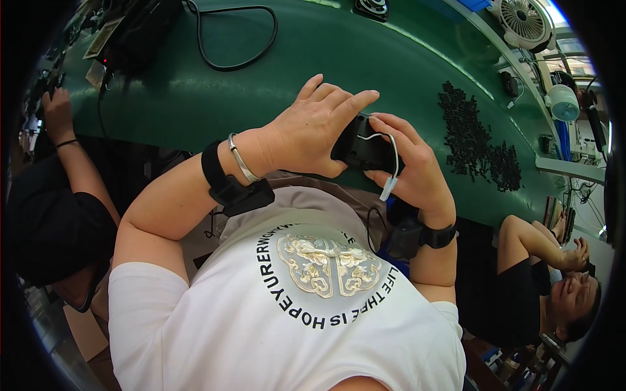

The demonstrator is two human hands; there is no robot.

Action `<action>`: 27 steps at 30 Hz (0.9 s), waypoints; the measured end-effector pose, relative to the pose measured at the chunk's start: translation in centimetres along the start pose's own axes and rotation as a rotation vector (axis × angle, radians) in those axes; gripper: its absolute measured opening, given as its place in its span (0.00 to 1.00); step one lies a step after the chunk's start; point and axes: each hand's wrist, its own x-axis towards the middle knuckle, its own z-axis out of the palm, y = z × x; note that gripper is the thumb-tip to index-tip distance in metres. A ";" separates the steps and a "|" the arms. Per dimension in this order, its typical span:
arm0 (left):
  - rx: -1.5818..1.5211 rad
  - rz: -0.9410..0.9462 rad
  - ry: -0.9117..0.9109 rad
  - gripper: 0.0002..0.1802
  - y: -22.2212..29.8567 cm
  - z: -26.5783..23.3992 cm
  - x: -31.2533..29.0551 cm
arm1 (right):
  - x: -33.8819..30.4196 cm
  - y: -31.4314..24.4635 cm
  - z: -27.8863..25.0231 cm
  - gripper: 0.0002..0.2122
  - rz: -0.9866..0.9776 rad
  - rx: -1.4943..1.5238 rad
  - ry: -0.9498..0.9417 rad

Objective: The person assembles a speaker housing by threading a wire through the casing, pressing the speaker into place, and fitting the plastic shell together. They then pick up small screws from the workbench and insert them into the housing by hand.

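Above the near edge of the green table is a small black plastic housing (360, 151) with a thin white cable (395, 153) that ends in a pale connector (387, 189). My left hand (319, 127) grips the housing's left side, the thumb below and the stretched index finger above, its other fingers spread. On the opposite side, my right hand (412, 156) clasps the housing between thumb and fingers. The cable loops out over the right fingers and its connector hangs free. The palms hide parts of the housing.
Many small black pieces (466, 130) lie scattered at the right. A black cord (274, 39) curls at the far left beside a dark device (140, 39). A speaker-like part (373, 8) lies at the back. Co-workers sit on both sides; fans (521, 23) stand far right.
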 end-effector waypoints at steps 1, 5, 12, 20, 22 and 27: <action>-0.011 -0.006 -0.014 0.60 0.0 0.0 0.0 | 0.0 0.0 0.0 0.33 -0.003 0.014 -0.002; -0.060 -0.013 -0.015 0.61 -0.1 0.0 -0.1 | 0.2 -0.1 0.2 0.33 -0.018 -0.041 -0.003; -0.054 -0.026 -0.050 0.62 0.2 -0.3 0.1 | 0.2 0.1 -0.1 0.34 -0.041 -0.051 -0.024; -0.224 -0.021 0.079 0.34 1.3 -2.0 -0.3 | 0.2 0.1 0.3 0.35 -0.060 -0.090 0.011; -0.246 -0.051 0.105 0.26 1.7 -1.9 -0.3 | 0.1 0.0 0.5 0.35 -0.066 -0.102 0.014; -0.126 -0.020 0.201 0.06 2.0 -0.7 0.7 | -0.4 -0.3 0.8 0.36 -0.069 -0.125 0.056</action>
